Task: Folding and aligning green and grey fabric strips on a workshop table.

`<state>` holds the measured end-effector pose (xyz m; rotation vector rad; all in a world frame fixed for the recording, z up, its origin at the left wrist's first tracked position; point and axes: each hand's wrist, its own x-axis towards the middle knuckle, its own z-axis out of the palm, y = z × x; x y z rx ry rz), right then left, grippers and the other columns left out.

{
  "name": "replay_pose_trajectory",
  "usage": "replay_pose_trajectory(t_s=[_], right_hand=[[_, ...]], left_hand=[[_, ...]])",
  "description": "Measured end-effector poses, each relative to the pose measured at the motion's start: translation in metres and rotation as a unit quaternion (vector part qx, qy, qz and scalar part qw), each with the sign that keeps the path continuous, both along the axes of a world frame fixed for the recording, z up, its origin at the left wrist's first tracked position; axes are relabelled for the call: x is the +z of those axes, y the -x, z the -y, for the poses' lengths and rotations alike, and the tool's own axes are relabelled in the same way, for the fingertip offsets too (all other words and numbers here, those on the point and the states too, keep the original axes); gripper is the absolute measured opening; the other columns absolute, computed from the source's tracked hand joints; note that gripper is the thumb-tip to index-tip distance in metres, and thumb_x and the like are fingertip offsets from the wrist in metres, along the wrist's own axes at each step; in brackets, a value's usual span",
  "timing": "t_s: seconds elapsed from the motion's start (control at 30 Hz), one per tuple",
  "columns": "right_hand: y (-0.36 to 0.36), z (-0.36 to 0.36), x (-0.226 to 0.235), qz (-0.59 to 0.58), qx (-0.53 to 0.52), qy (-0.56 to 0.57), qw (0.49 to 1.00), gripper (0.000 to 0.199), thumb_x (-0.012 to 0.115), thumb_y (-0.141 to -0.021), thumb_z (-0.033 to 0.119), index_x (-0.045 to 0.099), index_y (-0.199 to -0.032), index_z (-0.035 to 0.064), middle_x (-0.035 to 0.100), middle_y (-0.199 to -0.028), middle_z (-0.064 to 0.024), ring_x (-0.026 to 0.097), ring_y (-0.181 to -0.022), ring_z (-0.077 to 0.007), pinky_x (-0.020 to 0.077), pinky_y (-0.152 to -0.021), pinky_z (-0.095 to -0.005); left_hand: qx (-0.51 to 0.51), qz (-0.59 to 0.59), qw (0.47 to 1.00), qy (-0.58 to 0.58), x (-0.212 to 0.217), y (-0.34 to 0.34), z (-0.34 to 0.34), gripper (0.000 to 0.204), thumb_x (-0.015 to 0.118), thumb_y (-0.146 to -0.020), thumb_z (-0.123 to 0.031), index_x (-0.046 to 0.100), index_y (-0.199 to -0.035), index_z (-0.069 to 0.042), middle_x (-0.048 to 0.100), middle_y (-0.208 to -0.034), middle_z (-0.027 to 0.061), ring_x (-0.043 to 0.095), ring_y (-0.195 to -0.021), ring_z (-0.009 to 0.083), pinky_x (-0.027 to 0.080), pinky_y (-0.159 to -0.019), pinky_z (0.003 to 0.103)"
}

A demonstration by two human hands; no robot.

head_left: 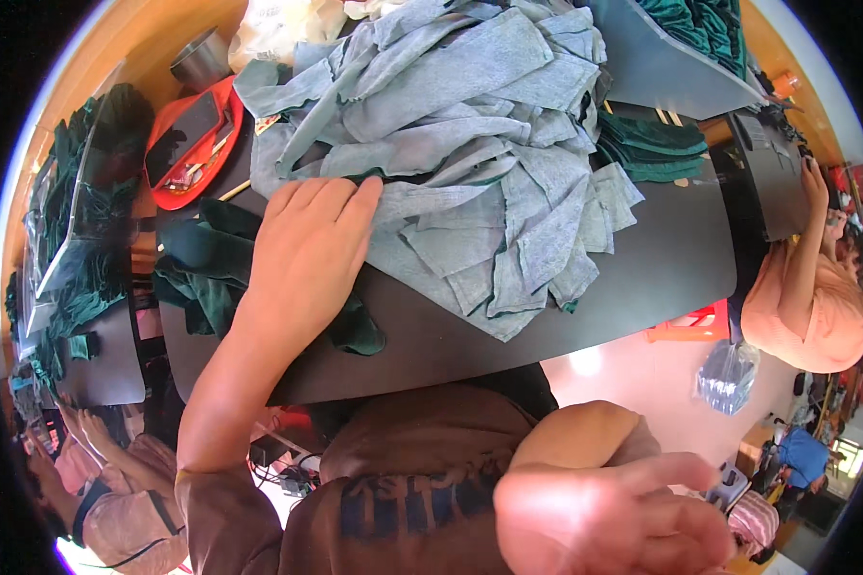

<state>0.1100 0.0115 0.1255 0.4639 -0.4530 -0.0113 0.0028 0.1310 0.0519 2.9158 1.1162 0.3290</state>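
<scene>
The grey-blue cloth pile (537, 129) is right in front of you, mid-table toward the far edge. Flat cut pieces, overlapping every which way, pale side mostly up, dark green showing at some edges. Near corner fans toward you.

Your left hand (309, 240) is on the pile's near left side, back of hand up. Fingers together, bent over the cloth; tips go in around a fold and the thumb is mostly hidden. Can't tell if you've pinched a piece or are only pressing.

Your right hand (614, 517) is well off the pile, up close to the camera and blurred. Fingers look loosely bent; can't tell how far closed they are or whether they have anything.

My read on the step: left-hand handling at the pile's edge, right hand away from the cloth. Next move, if it's a lift, calls for one edge separated from the layers below and a firm pinch, else neighbours could drag along. Bringing the right hand in to steady the pile would help.

Further out: dark green cloth (211, 273) lies beside and partly behind your left forearm. Red tray (170, 199) with a phone (184, 139) sits beyond it. Neat green stack (650, 149) right of the pile, on the black table (657, 251). Grey bin (657, 62) behind that stack.
</scene>
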Motion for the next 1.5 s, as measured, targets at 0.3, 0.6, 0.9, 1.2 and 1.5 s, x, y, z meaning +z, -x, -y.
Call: replay_pose_trajectory(t_s=[0.3,0.6,0.9,1.2,1.5], right_hand=[[-0.003,0.0,-0.015,0.13,-0.013,-0.091,0.987,0.066,0.06,-0.072,0.041,0.039,-0.127,0.0104,0.04,-0.13,-0.0013,0.039,-0.116,-0.0183,0.0185,-0.098,-0.047],[-0.022,0.027,-0.043,0.272,-0.299,0.368,0.837,0.072,0.068,-0.066,0.035,0.037,-0.128,0.0117,0.04,-0.127,0.0005,0.034,-0.118,-0.0158,0.0208,-0.096,-0.0403],[0.001,-0.01,-0.006,-0.214,-0.452,0.34,0.796,0.066,0.065,-0.07,0.031,0.038,-0.127,0.0127,0.042,-0.125,0.0004,0.032,-0.121,-0.0167,0.0212,-0.097,-0.0412],[-0.047,-0.014,-0.072,0.537,-0.123,0.555,0.624,0.034,0.046,-0.087,0.031,0.05,-0.107,0.003,0.047,-0.113,-0.0175,0.047,-0.102,-0.0327,0.0386,-0.087,-0.0446],[-0.041,-0.106,-0.06,0.432,0.421,0.666,0.438,0.039,0.051,-0.088,0.032,0.051,-0.11,0.001,0.052,-0.105,-0.008,0.048,-0.097,-0.0142,0.0357,-0.083,-0.0273]], left_hand=[[-0.003,0.402,0.891,0.21,-0.005,0.019,-0.016,0.016,0.056,-0.083,-0.008,0.058,-0.096,0.001,0.054,-0.077,0.0055,0.051,-0.071,0.0171,0.041,-0.067,0.025],[0.032,0.573,0.65,0.497,-0.012,0.029,-0.008,0.022,0.049,-0.09,-0.018,0.056,-0.1,0.0,0.061,-0.085,0.0055,0.058,-0.071,0.0113,0.048,-0.066,0.026],[0.015,0.573,0.642,0.509,-0.011,0.024,-0.006,0.021,0.049,-0.089,-0.017,0.056,-0.098,0.0,0.06,-0.08,0.0039,0.058,-0.07,0.0107,0.046,-0.064,0.023],[0.014,0.609,0.551,0.571,-0.005,0.022,-0.004,0.021,0.051,-0.088,-0.017,0.056,-0.099,0.0,0.061,-0.081,0.0046,0.057,-0.067,0.0113,0.048,-0.062,0.026],[-0.022,0.598,0.583,0.55,-0.004,0.03,-0.005,0.02,0.054,-0.086,-0.017,0.056,-0.097,-0.001,0.06,-0.081,0.0035,0.056,-0.067,0.0103,0.047,-0.061,0.024]])
